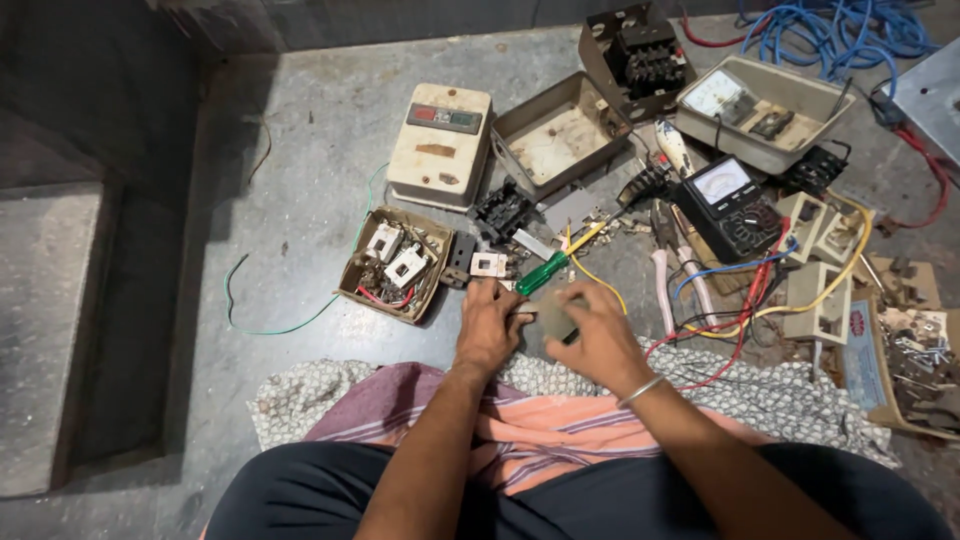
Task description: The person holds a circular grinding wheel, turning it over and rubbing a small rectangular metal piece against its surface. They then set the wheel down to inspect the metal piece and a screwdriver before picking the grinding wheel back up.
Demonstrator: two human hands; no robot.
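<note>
Left hand (488, 325) and right hand (597, 337) both pinch a small flat grey plate (553, 313), just below the green-handled screwdriver (545, 271).

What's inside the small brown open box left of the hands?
The brown box holds two white switch-like blocks, some red wire and small dark metal bits. Whatever lies beneath those parts, and the box floor, is covered. The left hand is beside it, not touching.
</note>
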